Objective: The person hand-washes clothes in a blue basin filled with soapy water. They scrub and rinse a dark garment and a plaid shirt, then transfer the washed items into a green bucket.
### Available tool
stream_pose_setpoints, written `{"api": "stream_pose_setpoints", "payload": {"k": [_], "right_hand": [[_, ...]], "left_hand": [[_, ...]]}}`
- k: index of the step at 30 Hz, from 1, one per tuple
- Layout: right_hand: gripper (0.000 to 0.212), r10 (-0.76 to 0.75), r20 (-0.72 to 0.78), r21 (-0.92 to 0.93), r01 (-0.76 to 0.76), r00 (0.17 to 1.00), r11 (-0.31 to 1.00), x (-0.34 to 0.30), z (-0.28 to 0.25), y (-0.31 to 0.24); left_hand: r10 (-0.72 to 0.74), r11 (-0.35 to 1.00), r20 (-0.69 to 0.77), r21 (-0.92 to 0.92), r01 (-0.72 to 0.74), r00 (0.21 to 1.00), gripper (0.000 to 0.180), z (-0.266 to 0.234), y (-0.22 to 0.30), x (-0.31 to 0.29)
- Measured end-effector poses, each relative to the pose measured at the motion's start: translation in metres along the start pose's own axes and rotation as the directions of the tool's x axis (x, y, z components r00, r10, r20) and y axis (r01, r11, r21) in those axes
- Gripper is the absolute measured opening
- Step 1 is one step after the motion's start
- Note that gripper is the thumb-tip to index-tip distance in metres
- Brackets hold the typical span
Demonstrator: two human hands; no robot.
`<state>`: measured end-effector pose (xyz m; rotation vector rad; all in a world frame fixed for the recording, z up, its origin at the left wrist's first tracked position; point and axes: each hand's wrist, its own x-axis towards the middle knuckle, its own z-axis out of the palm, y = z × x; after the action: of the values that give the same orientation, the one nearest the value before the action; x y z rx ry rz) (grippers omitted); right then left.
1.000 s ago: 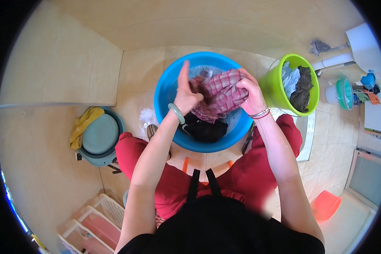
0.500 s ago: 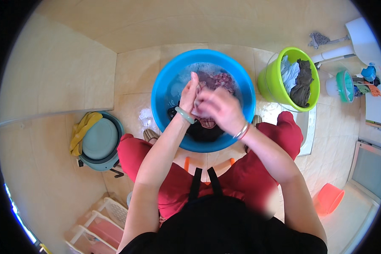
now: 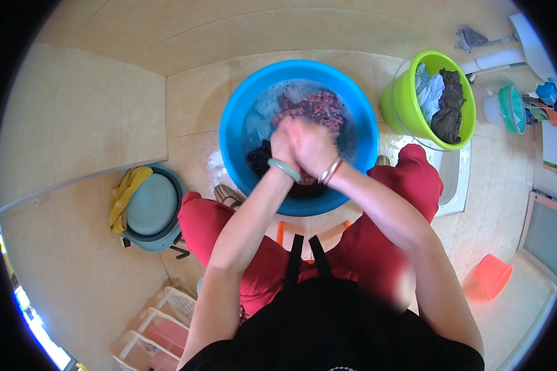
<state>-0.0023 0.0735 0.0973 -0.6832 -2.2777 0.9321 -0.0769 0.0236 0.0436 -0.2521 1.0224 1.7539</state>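
Note:
A large blue basin (image 3: 230, 123) stands on the floor between my knees, with sudsy water in it. Red checked cloth (image 3: 325, 111) lies partly in the water, and more of it shows between my wrists. A dark cloth (image 3: 259, 157) rests at the near left inside the basin. Over the basin's middle, my left hand (image 3: 283, 143) and my right hand (image 3: 314, 145) are pressed together, closed around a bunch of the checked cloth. Motion blurs the fingers, and the hands hide most of the gripped part.
A lime green bucket (image 3: 397, 114) holding light blue and dark clothes stands at the right, beside a white floor pan (image 3: 457, 185). At the left, a yellow cloth (image 3: 125, 198) hangs over stacked grey-green basins (image 3: 151, 204). A coral bucket (image 3: 492, 276) lies at the lower right.
My right hand, raised and turned beside the left before, has come in against it; the two are now clasped together. The view has shifted slightly.

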Motion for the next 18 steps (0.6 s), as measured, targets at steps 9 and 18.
{"api": "stream_pose_setpoints", "payload": {"k": [9,18], "right_hand": [[0.033,0.189,-0.04,-0.18,-0.193,0.981,0.965,0.005,0.012,0.059],[0.019,-0.009,0.108,0.033,0.005,0.994,0.999,-0.021,0.01,-0.025]], "left_hand": [[-0.119,0.992,-0.112,-0.057,0.113,0.987,0.031,0.047,0.007,-0.035],[-0.246,0.901,0.469,-0.21,0.378,0.848,0.027,-0.075,0.015,0.046]]}}
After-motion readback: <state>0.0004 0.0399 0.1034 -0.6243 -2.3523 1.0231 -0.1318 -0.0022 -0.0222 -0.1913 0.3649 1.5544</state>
